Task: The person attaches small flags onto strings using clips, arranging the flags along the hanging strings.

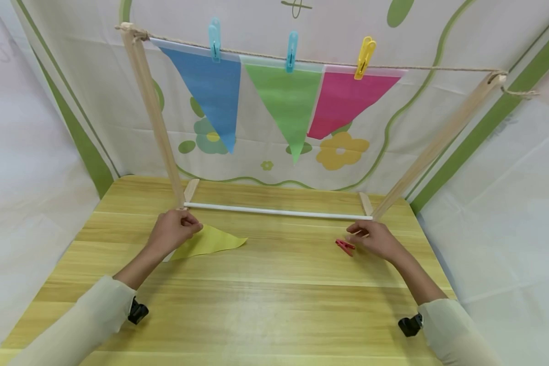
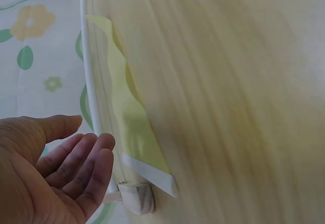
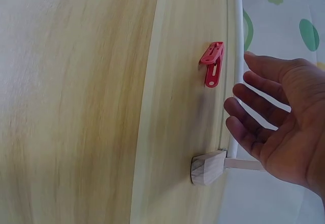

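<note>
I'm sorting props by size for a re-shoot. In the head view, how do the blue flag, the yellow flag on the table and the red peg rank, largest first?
1. Blue flag, clearly largest.
2. Yellow flag; it lies flat, partly under the left hand, so its true size is unsure.
3. Red peg, by far the smallest.

The right hand (image 3: pixel 284 127) hovers with fingers (image 3: pixel 249 115) spread and relaxed, holding nothing. A red clothespin (image 3: pixel 213 63) lies on the wooden counter (image 3: pixel 91 107), just beside the fingertips and close to the white rod (image 3: pixel 237 36). Below the clothespin, the rod meets a wooden foot block (image 3: pixel 207 167) resting on the counter.
</note>
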Action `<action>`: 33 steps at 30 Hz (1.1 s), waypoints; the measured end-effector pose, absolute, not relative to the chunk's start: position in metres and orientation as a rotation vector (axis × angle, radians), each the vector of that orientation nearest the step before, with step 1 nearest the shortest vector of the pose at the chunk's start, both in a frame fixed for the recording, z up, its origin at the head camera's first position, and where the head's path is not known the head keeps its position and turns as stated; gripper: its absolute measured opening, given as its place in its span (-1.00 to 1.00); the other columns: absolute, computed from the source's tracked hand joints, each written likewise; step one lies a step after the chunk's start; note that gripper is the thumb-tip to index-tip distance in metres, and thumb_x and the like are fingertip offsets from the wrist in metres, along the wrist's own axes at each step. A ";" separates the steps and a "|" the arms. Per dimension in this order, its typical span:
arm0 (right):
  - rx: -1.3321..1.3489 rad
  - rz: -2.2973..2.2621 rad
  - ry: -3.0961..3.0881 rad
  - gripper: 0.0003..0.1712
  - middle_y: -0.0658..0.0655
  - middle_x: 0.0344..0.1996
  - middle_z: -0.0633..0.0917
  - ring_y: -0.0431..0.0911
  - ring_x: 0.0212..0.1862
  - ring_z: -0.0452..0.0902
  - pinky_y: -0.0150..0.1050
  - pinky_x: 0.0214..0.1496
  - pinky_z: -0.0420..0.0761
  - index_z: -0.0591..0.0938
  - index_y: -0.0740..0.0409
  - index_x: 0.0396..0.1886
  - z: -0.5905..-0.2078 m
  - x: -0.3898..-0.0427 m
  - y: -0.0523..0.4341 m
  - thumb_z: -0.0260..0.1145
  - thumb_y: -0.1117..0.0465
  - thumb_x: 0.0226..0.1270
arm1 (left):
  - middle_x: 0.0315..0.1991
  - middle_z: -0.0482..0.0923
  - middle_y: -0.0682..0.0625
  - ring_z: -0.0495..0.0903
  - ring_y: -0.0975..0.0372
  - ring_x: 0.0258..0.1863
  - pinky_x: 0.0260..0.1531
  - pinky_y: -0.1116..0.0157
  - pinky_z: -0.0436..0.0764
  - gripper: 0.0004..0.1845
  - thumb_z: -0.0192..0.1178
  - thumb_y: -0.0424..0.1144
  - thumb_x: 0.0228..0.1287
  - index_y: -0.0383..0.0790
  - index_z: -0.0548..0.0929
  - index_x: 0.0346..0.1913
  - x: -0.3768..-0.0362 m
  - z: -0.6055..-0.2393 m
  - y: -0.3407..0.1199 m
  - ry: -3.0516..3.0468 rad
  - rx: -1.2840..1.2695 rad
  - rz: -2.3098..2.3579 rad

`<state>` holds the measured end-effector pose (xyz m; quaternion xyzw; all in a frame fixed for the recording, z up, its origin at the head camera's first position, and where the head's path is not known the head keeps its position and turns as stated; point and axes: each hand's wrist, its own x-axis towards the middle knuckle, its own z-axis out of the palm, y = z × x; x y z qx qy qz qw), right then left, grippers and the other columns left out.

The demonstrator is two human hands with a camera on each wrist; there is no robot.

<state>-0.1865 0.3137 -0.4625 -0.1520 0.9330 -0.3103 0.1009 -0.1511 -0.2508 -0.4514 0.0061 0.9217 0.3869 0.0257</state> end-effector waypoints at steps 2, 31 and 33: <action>-0.454 -0.910 2.755 -0.62 0.38 0.20 0.82 0.26 0.18 0.81 0.15 0.16 0.85 0.78 0.32 0.25 -0.463 -0.186 0.315 0.46 0.14 0.67 | -0.19 0.88 -0.23 0.82 0.12 -0.36 -0.42 0.27 0.73 -0.76 0.46 -0.22 0.54 -0.40 0.85 -0.05 -0.148 -0.453 -0.253 2.861 -0.002 1.168; -0.408 -0.793 2.733 -0.33 0.44 0.37 0.72 0.43 0.32 0.69 0.33 0.33 0.76 0.67 0.37 0.42 -0.470 -0.183 0.327 0.57 -0.01 0.57 | -0.23 0.89 -0.19 0.75 0.20 -0.45 -0.50 0.23 0.64 -0.80 0.48 -0.23 0.47 -0.35 0.85 -0.10 -0.118 -0.463 -0.281 2.907 -0.087 1.029; -0.402 -0.792 2.727 -0.29 0.42 0.36 0.73 0.41 0.33 0.69 0.34 0.35 0.75 0.67 0.36 0.43 -0.471 -0.183 0.328 0.58 -0.05 0.56 | -0.24 0.89 -0.18 0.73 0.20 -0.44 -0.53 0.22 0.60 -0.78 0.49 -0.20 0.46 -0.33 0.84 -0.11 -0.116 -0.462 -0.283 2.915 -0.104 1.002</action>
